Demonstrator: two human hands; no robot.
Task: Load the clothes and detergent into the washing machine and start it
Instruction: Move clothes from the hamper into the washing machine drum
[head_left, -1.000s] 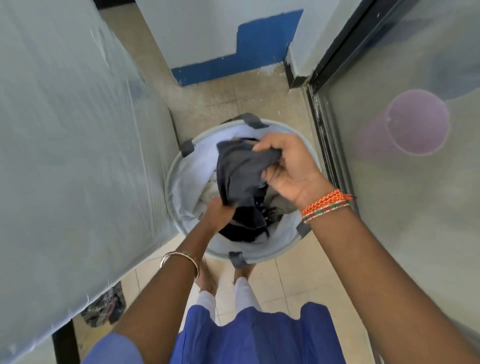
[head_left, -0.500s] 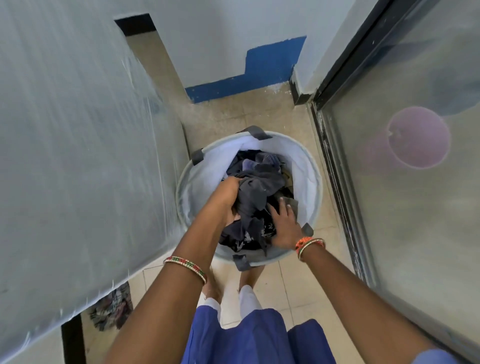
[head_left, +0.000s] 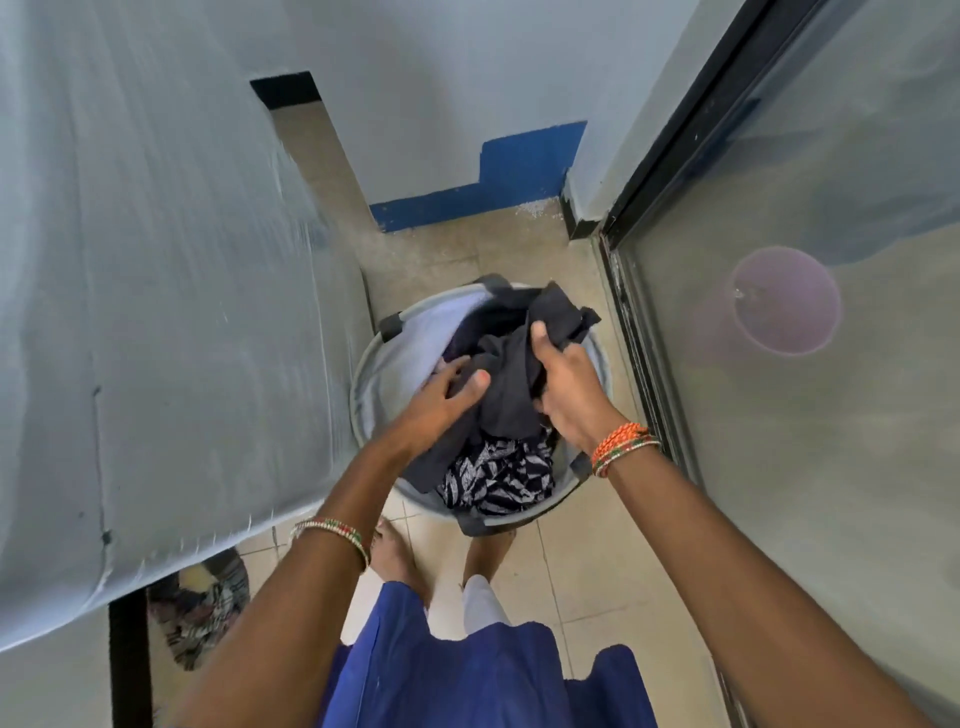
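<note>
A round white laundry basket (head_left: 410, 332) with grey handles stands on the tiled floor in front of my feet. Above it I hold a bundle of dark grey clothes (head_left: 511, 384). My left hand (head_left: 447, 400) grips the bundle's left side and my right hand (head_left: 569, 384) grips its right side. A black garment with a white leaf print (head_left: 498, 478) hangs below the bundle at the basket's near rim. No washing machine and no detergent are in view.
A large grey covered surface (head_left: 156, 312) fills the left side, close to the basket. A glass sliding door (head_left: 810, 415) with a black frame runs along the right; a pink bucket (head_left: 784, 301) shows behind it. A crumpled cloth (head_left: 202, 608) lies on the floor at lower left.
Both hands reached down into the basket half a second ago and now have risen with a larger bundle of dark clothes, the leaf-print garment hanging below.
</note>
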